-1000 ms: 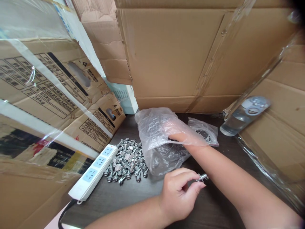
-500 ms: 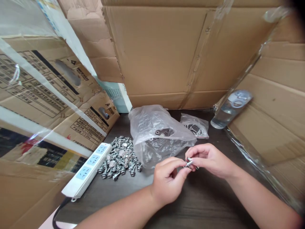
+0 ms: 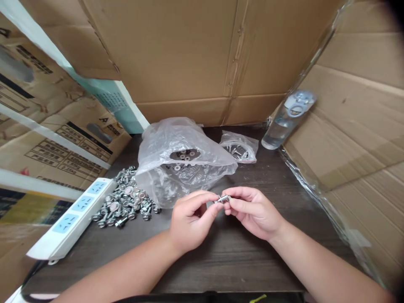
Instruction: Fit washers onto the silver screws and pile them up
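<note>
Above the dark table, a small silver bolt (image 3: 224,199) spans the gap between my two hands. My left hand (image 3: 191,221) pinches its left end between thumb and forefinger, where a thin washer edge shows on the shank. The thumb and fingers of my right hand (image 3: 255,210) close on the other end. Fingertips hide both ends of the bolt. Left of my hands lies a pile of silver bolts (image 3: 126,202), many fitted with washers. Behind them, a cloudy plastic bag (image 3: 189,174) has a torn opening through which washers show.
A white power strip (image 3: 77,210) lies left of the pile, its cable running off the near edge. Farther back are a small clear bag of screws (image 3: 240,148) and a water bottle (image 3: 285,120) against the right cardboard wall (image 3: 353,122). Cardboard encloses the left and back too.
The camera view has shifted, so the table and its contents sit farther left and higher. Both hands still grip the bolt, which has turned slightly between the fingers.
</note>
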Demonstrator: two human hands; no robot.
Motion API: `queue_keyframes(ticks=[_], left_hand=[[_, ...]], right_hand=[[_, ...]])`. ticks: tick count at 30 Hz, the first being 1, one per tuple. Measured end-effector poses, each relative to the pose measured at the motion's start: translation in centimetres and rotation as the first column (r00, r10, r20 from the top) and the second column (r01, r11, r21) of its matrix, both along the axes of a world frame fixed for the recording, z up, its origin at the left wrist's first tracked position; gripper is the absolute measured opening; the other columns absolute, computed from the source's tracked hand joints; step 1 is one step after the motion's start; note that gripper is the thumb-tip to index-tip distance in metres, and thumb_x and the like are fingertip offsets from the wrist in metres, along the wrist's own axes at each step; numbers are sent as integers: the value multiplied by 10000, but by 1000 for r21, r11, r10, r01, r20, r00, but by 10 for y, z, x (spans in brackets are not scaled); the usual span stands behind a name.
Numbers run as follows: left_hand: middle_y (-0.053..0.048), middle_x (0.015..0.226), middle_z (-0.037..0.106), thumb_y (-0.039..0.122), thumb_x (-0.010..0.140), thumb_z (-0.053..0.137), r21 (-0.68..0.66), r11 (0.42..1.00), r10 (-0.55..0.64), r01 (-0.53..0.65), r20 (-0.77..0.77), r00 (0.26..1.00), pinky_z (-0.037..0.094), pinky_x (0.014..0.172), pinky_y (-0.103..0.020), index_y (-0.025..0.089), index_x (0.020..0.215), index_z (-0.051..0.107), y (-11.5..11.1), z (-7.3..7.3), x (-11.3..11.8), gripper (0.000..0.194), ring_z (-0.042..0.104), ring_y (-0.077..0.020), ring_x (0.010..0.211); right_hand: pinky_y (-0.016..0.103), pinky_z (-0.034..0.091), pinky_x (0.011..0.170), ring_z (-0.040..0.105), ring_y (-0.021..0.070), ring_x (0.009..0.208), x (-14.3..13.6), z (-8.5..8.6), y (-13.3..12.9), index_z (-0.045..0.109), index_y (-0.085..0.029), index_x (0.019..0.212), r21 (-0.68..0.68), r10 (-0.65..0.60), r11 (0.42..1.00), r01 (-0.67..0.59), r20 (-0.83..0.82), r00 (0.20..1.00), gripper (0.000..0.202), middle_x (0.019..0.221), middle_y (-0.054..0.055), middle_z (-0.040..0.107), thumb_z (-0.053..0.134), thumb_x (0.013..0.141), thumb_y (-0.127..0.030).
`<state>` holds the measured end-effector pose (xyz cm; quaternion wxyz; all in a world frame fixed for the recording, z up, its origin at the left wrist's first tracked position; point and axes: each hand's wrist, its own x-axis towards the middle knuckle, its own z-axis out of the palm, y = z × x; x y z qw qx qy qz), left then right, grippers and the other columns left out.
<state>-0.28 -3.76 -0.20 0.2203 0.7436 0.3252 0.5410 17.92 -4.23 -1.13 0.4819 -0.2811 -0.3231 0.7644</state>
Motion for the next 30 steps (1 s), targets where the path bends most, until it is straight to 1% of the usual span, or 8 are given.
queue_keyframes(ticks=[5, 9, 13, 16, 19, 22, 26, 30], left_hand=[[-81, 722, 728, 135, 786, 710, -56, 998, 15, -17, -34, 999, 495, 519, -150, 89, 827, 726, 3, 0, 0, 63, 640, -91, 584], [-81, 723, 740, 136, 796, 702, -47, 999, 7, -10, -74, 997, 505, 525, -146, 93, 834, 740, 4, 2, 0, 69, 671, -102, 600], [-87, 720, 744, 132, 794, 706, -47, 999, -12, 8, -86, 996, 519, 538, -153, 81, 826, 738, 4, 4, -1, 68, 676, -106, 599], [-74, 723, 743, 116, 797, 701, -43, 997, -60, 58, -66, 996, 522, 548, -151, 88, 844, 735, 5, 4, 0, 65, 667, -94, 595], [-69, 745, 748, 99, 800, 693, -38, 994, -99, 98, -44, 994, 534, 568, -154, 95, 870, 732, 6, 3, 0, 80, 671, -91, 613], [-72, 758, 752, 108, 805, 691, -40, 995, -92, 91, -44, 995, 543, 575, -159, 103, 875, 735, 6, 1, 0, 83, 679, -97, 623], [-66, 753, 756, 143, 818, 685, -39, 998, -56, 53, -66, 996, 549, 569, -166, 123, 870, 749, 7, 0, -1, 84, 687, -104, 623], [-68, 782, 767, 145, 819, 684, -19, 999, -29, 28, -70, 997, 578, 611, -175, 136, 870, 761, 9, -2, -2, 94, 711, -117, 670]], right_hand=[[177, 598, 728, 706, 96, 754, 5, 3, -2, 747, -151, 915, -29, 4, 1000, -3, 40, 999, 174, 833, 52, 734, 796, 752, -188], [191, 603, 707, 709, 108, 745, 4, 4, -5, 737, -142, 912, -8, -42, 999, 43, 79, 996, 172, 818, 58, 731, 791, 757, -192], [198, 597, 687, 702, 108, 733, 3, 2, -6, 744, -159, 906, 73, -112, 992, 103, 123, 986, 174, 829, 52, 731, 800, 743, -178], [201, 589, 719, 692, 97, 736, 5, 0, -6, 756, -164, 917, 153, -118, 984, 89, 196, 974, 161, 860, 56, 731, 787, 759, -168], [222, 590, 772, 696, 107, 804, 7, -1, -6, 760, -203, 955, 265, -134, 962, 65, 254, 958, 174, 949, 45, 720, 761, 786, -157], [233, 595, 769, 690, 116, 822, 7, 2, -6, 763, -205, 935, 365, -200, 929, 68, 338, 920, 151, 977, 41, 696, 754, 789, -167], [248, 597, 713, 674, 130, 779, 6, 7, -7, 765, -173, 919, 473, -296, 880, 42, 478, 827, 119, 932, 65, 687, 726, 816, -218], [257, 599, 680, 676, 141, 764, 8, 5, -7, 759, -169, 926, 572, -376, 820, -6, 546, 749, 119, 924, 76, 695, 695, 842, -223]])
